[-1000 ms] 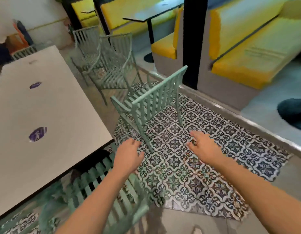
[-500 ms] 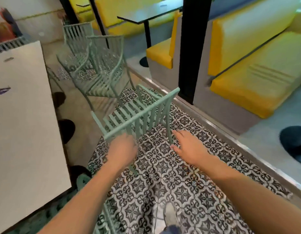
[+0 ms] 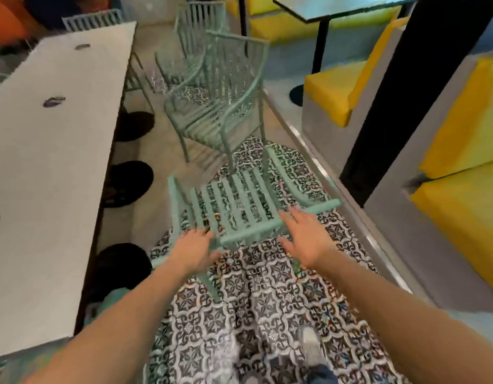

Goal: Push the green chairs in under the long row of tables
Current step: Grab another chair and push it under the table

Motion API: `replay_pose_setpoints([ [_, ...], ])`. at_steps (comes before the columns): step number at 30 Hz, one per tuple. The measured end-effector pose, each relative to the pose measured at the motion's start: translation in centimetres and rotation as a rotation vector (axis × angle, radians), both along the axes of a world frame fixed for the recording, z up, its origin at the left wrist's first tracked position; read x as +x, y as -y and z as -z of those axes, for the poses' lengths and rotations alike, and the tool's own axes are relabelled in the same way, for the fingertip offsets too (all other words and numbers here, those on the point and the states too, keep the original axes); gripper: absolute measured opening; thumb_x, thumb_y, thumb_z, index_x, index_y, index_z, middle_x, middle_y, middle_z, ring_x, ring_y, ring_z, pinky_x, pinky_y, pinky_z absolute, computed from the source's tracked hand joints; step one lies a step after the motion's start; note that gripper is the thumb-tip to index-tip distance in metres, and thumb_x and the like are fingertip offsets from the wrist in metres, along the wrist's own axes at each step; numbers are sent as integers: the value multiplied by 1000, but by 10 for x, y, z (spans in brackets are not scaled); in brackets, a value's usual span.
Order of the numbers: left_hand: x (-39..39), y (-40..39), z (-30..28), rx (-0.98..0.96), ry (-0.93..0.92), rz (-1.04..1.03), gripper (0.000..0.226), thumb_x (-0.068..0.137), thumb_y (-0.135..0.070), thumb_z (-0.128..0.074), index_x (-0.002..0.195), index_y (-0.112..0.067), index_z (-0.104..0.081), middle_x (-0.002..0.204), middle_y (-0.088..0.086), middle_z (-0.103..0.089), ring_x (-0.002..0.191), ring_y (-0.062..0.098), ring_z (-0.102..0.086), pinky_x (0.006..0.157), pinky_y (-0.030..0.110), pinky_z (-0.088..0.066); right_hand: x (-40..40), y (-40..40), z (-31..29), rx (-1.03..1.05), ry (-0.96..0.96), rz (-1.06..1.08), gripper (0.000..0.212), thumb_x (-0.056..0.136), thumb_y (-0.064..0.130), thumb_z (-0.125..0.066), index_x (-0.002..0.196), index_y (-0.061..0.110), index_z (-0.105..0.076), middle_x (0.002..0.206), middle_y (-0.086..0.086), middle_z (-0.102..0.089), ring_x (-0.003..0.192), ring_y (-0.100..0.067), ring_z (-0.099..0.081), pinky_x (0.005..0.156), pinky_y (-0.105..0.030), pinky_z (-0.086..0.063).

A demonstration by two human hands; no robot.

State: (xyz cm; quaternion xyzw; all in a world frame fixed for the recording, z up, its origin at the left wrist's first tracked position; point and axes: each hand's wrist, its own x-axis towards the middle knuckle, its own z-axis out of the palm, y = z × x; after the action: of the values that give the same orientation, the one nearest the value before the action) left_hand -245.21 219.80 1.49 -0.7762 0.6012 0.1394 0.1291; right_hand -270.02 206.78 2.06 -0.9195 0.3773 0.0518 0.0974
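The nearest green chair (image 3: pixel 239 209) is motion-blurred (legs mostly hidden); both forearms run off-frame.

This looks like a café or restaurant dining area: a long row of white tables (image 3: pixel 54 151) with green metal chairs (image 3: pixel 220 106) beside it, yellow cushioned booth benches (image 3: pixel 461 139) along the right side with a small dark table (image 3: pixel 336 9), and patterned black-and-white floor tiles (image 3: pixel 267 286)
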Motion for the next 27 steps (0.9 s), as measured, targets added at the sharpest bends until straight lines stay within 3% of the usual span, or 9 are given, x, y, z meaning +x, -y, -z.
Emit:
replay_pose_setpoints([
  [5, 18, 2, 30, 140, -118, -194, 77, 87, -75, -32, 143, -21, -38, 135, 5, -52, 120, 24, -53, 96, 38, -45, 14, 77, 40, 35, -162, -172, 78, 92, 66, -26, 154, 24, -2, 161, 0, -8, 148, -20, -4, 120, -45, -4],
  [8, 16, 5, 41, 75, -109, -282, 67, 82, -76, -19, 109, -23, -49, 96, 0, -57, 91, 22, -57, 71, 34, -41, 17, 101, 56, 103, -217, -263, 76, 89, 69, -17, 149, 24, -26, 152, -1, -34, 141, -21, -29, 118, -44, -19],
  [10, 13, 7, 44, 34, -104, -320, 49, 87, -72, -22, 90, -27, -39, 79, -5, -47, 74, 19, -46, 66, 35, -34, 18, 114, 61, 46, -188, -362, 77, 86, 69, -6, 139, 25, -40, 133, 0, -53, 125, -18, -49, 107, -39, -40],
  [12, 13, 6, 49, -11, -85, -328, 48, 86, -75, -20, 84, -29, -35, 74, -9, -44, 69, 17, -44, 67, 35, -37, 23, 122, 62, 29, -173, -439, 84, 79, 70, 5, 123, 25, -50, 106, 4, -59, 98, -10, -59, 84, -29, -54],
  [14, 17, 3, 55, 11, -60, -317, 50, 84, -78, -15, 85, -31, -34, 76, -8, -46, 71, 16, -47, 73, 36, -44, 25, 122, 62, 65, -153, -427, 86, 69, 73, 10, 105, 24, -51, 86, 10, -54, 76, -5, -56, 66, -21, -52],
  [16, 18, 4, 57, 29, -75, -335, 45, 88, -75, -19, 87, -32, -33, 79, -9, -46, 75, 15, -45, 81, 39, -45, 27, 123, 60, 78, -165, -449, 78, 68, 74, 8, 95, 25, -46, 76, 11, -48, 65, -3, -50, 57, -17, -45],
  [19, 13, 4, 56, 5, -105, -350, 41, 90, -72, -23, 85, -33, -34, 80, -11, -45, 79, 15, -43, 87, 40, -41, 30, 126, 57, 69, -188, -475, 59, 82, 72, -7, 91, 25, -42, 73, 10, -48, 59, -1, -47, 54, -17, -44],
  [24, -8, 7, 52, 18, -139, -399, 44, 88, -73, -22, 87, -32, -38, 86, -13, -51, 86, 12, -50, 93, 41, -40, 19, 138, 57, 91, -195, -494, 70, 77, 78, -5, 93, 25, -48, 76, 11, -54, 62, -3, -54, 57, -18, -52],
  [27, -26, 11, 54, -3, -153, -426, 44, 88, -74, -19, 92, -34, -38, 88, -13, -53, 89, 11, -52, 98, 45, -40, 13, 152, 59, 86, -182, -536, 77, 79, 78, -6, 108, 24, -53, 83, 11, -57, 66, -2, -56, 58, -18, -53],
])
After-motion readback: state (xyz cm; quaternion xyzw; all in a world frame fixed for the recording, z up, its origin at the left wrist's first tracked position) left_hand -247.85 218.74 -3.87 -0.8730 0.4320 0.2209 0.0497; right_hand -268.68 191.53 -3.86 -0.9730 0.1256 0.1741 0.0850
